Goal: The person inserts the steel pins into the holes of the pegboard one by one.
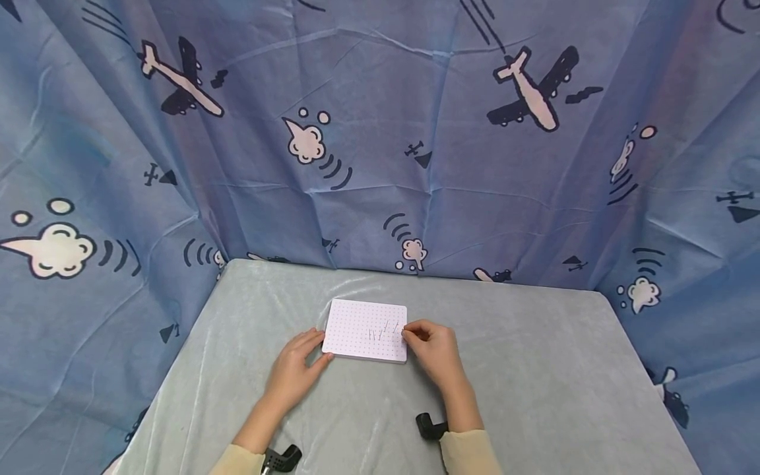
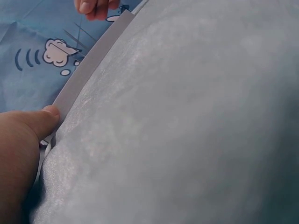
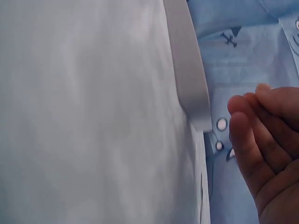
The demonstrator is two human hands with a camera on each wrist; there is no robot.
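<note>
A white board, its face marked with an even grid of dots, lies flat near the middle of the table, one long side toward the person. A few thin dark pins rise from its right half, some near upright, others tilted; whether they sit in holes is too small to tell.

The left hand braces the board's near left corner: the thumb presses the front wall while the fingers, fairly straight and spread wide from the thumb, touch the left edge. This hold probably keeps the light-looking board from sliding, and it leaves the dotted face uncovered.

The right hand is at the right edge, just beside the nearest pin. Its thumb and forefinger come together in a narrow pinch, likely shaped for something fine; the pictures do not show whether anything is between the tips.

Each wrist carries a black device below a pale yellow sleeve. The table wears a soft grey-green cloth, perhaps there to limit slipping. Beyond it hangs a blue curtain printed with planes and clouds.
</note>
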